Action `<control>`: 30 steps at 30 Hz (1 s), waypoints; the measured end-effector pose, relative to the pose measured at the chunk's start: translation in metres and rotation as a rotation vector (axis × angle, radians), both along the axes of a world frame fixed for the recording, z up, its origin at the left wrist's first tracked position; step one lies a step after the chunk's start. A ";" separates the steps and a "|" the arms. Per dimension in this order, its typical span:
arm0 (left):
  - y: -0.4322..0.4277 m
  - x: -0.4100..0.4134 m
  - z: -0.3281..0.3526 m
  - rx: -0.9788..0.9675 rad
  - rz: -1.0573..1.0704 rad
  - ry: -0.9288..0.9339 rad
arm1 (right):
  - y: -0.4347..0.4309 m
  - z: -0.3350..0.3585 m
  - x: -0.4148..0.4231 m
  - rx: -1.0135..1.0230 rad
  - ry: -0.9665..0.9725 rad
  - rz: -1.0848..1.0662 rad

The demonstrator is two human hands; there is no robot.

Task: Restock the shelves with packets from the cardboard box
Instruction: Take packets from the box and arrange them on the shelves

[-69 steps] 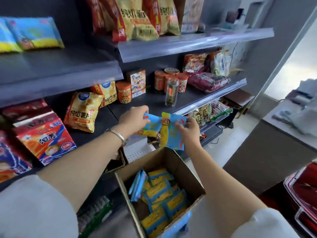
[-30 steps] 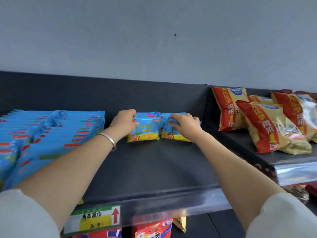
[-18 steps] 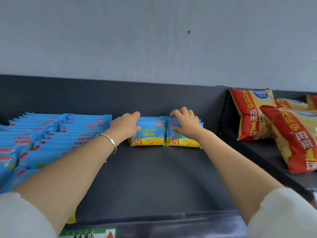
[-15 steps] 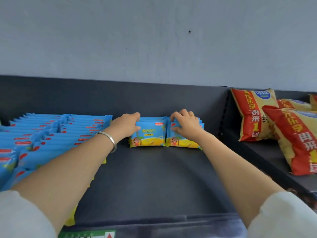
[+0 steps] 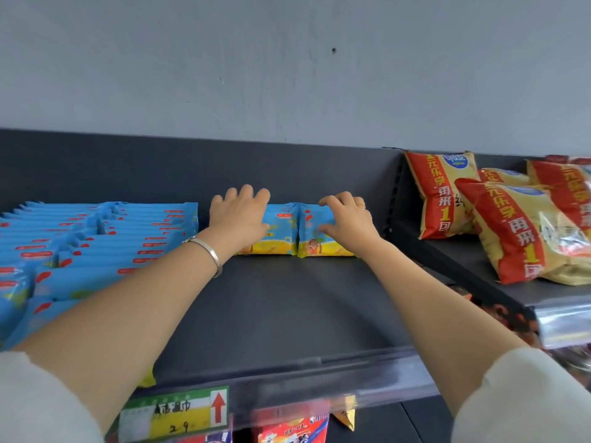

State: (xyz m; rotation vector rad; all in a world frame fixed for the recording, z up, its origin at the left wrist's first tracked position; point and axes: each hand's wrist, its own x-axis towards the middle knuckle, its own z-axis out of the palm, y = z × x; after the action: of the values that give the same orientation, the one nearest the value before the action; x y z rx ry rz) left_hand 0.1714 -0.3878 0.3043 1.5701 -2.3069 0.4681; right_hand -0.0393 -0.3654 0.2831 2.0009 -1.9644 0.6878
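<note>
Two small stacks of blue-and-yellow packets stand side by side at the back of the dark top shelf [image 5: 271,308]. My left hand [image 5: 238,219] rests on the left stack [image 5: 278,231] with fingers spread over its top edge and thumb against its front. My right hand [image 5: 348,222] holds the right stack [image 5: 311,244], fingers curled over the top and thumb on the front. The cardboard box is out of view.
A long row of blue packets [image 5: 105,238] fills the shelf's left part. Red-and-yellow snack bags [image 5: 511,231] lie on the neighbouring shelf to the right, past a divider. A clear price rail with a green-yellow label [image 5: 174,414] runs along the shelf's front edge.
Both hands carried packets up from the box to the back of the top shelf. Since half a second ago my left fingers have straightened and spread over the left stack.
</note>
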 end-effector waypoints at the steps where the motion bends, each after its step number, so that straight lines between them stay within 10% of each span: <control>1: 0.007 -0.005 0.000 -0.005 -0.044 -0.004 | 0.007 -0.002 0.000 -0.002 -0.010 -0.009; 30: 0.300 -0.202 -0.122 -0.008 -0.856 0.090 | 0.378 -0.139 -0.132 -0.019 0.030 -0.295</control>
State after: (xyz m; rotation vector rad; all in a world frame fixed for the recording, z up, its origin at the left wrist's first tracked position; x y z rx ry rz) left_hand -0.0304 -0.0876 0.1819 0.4658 -2.5970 0.1727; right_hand -0.1714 0.0129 0.1440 1.6504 -2.1642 0.5974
